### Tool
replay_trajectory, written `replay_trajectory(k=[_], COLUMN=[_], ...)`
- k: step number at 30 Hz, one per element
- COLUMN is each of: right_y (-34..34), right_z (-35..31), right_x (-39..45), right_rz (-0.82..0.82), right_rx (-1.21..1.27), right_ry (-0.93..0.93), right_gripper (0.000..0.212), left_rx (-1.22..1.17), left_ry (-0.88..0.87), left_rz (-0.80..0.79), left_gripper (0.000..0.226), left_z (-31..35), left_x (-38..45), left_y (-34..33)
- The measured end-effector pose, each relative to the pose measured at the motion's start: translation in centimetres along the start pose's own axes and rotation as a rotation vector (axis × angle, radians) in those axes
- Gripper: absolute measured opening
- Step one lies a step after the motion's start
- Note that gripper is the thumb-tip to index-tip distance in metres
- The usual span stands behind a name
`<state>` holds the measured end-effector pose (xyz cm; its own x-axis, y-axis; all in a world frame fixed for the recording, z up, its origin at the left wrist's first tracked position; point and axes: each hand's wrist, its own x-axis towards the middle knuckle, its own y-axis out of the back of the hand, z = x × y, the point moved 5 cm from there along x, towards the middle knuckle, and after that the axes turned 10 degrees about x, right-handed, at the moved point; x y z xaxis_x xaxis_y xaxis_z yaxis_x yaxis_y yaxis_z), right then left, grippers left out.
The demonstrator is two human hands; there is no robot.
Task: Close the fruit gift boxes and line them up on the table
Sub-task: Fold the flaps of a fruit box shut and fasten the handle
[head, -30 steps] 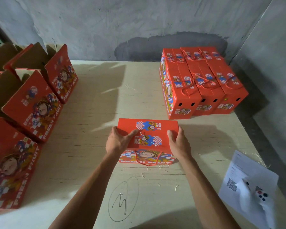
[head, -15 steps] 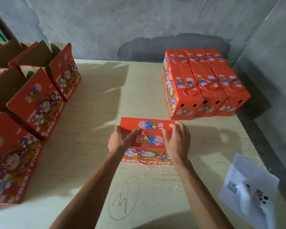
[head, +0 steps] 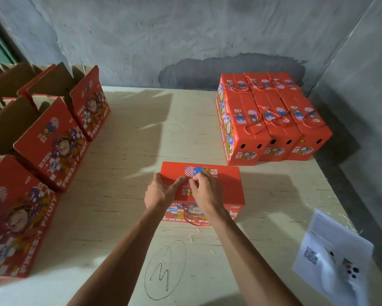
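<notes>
A red fruit gift box [head: 222,191] lies closed on the pale wooden table [head: 141,155], right in front of me. My left hand [head: 161,192] grips its left top edge, thumb stretched across the lid. My right hand [head: 207,192] sits over the middle of the lid, fingertips curled and pinching at the centre seam. The box's red rope handle [head: 185,217] hangs down its front face. A block of closed red boxes [head: 274,122] stands in rows at the back right.
Three open boxes [head: 51,144] with raised flaps stand in a line along the left edge. A printed sheet [head: 327,239] and a white device [head: 344,274] lie at the front right. A pencilled circle [head: 165,268] marks the table near me. Grey walls close the back and right.
My right hand left the box's right end and came to the middle of the lid, fingers now curled. The left hand kept its hold on the left end.
</notes>
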<state>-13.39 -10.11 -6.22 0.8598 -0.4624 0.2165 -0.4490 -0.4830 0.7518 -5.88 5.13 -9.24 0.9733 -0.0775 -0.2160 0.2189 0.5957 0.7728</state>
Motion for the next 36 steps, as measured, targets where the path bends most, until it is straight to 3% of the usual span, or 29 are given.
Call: replay_trajectory(k=[8,16,21,23,26,31,36], right_y=[2.9,9.8,12.8,13.5,12.6,11.7,13.9], right_z=[2.0,7.2,10.1,10.9,11.2,12.7,15.6], right_x=[0.9,1.9,1.4,1.7,2.5,1.4,0.1], right_rz=[0.148,0.505,0.679,0.665,0.541,0.606,0.870], right_rx=[0.296,0.500,0.761,0.888,1.376,1.180,1.040], right_ry=[-0.106,-0.255,-0.357,-0.398,-0.499,-0.576,-0.543], right_gripper=[0.019,0.024,0.024,0.023,0.024,0.013,0.015], left_rx=[-0.027,-0.033,-0.026,-0.032,-0.041,-0.038,-0.039], left_ry=[0.008,-0.004,-0.001,0.001,-0.003,0.000,0.009], left_rz=[0.008,0.029,0.041,0.037,0.031,0.021,0.018], left_gripper=[0.088,0.087,0.089,0.088,0.090,0.096,0.095], left_z=[-0.2,-0.1,0.2,0.3,0.4,0.6,0.5], left_x=[0.0,0.1,-0.1,-0.2,-0.3,-0.6,-0.6], left_y=[0.0,0.0,0.0,0.1,0.1,0.2,0.2])
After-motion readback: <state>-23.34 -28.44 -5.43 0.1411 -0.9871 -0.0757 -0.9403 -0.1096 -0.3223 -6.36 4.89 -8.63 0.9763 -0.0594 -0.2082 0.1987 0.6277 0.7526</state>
